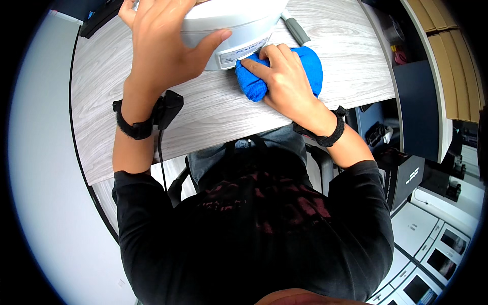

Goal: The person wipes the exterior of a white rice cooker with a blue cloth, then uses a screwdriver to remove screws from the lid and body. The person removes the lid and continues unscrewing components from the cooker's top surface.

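Observation:
A rounded white plastic body with a small label on its front stands at the far side of the desk, cut off by the upper edge of the head view. Along its left side lies my left hand, fingers stretched out and thumb spread across the front. My right hand grips a bunched blue cloth and presses it at the lower front, beside the label. The index fingertip pushes into the cloth. Just behind the cloth, a grey handle-like piece sticks out from the white body's right.
The wood-grain desk spans the space before me. A shelf unit borders it on the right, with brown cardboard boxes beyond. A black box sits lower right. A cable hangs from my left wrist strap.

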`<state>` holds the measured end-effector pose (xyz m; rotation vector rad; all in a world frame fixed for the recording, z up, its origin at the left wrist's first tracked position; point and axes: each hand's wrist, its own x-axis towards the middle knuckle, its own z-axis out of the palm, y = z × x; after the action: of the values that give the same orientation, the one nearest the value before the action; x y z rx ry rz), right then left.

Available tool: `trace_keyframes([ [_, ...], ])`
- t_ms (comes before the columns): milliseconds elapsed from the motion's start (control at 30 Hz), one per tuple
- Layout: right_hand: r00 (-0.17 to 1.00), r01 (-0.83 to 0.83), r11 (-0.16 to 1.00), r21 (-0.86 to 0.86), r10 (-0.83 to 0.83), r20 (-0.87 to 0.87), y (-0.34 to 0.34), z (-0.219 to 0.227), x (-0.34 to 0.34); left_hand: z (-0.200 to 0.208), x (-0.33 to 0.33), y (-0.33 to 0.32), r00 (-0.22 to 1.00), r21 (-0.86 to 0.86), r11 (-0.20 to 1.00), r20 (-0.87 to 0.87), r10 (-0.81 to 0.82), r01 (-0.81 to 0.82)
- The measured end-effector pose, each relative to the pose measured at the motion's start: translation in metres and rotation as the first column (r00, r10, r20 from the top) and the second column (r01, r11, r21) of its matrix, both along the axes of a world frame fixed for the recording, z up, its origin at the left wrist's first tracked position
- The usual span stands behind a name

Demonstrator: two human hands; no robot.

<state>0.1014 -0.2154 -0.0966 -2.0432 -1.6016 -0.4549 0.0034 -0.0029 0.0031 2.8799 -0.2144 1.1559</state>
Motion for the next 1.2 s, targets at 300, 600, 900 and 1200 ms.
trace_keyframes([
  [300, 1.000, 0.023, 1.000, 0.013, -0.023, -0.001, -0.011, 0.004, 0.016, 0.002, 0.000, 0.001, 1.000, -0.014, 1.000, 0.003, -0.027, 0.027],
  [600, 0.995, 0.015, 0.998, 0.068, -0.022, 0.097, -0.013, 0.008, 0.021, 0.001, 0.000, 0.002, 1.000, -0.007, 1.000, 0.004, -0.026, 0.026],
  [900, 0.997, 0.015, 0.999, 0.029, -0.017, 0.076, -0.011, 0.000, 0.022, -0.011, 0.005, 0.013, 0.993, 0.025, 0.996, 0.080, -0.091, 0.089],
  [1200, 0.997, 0.065, 0.992, 0.105, -0.060, -0.054, -0.029, 0.022, 0.034, -0.007, 0.000, 0.031, 0.987, 0.022, 0.987, -0.004, -0.161, 0.161],
])
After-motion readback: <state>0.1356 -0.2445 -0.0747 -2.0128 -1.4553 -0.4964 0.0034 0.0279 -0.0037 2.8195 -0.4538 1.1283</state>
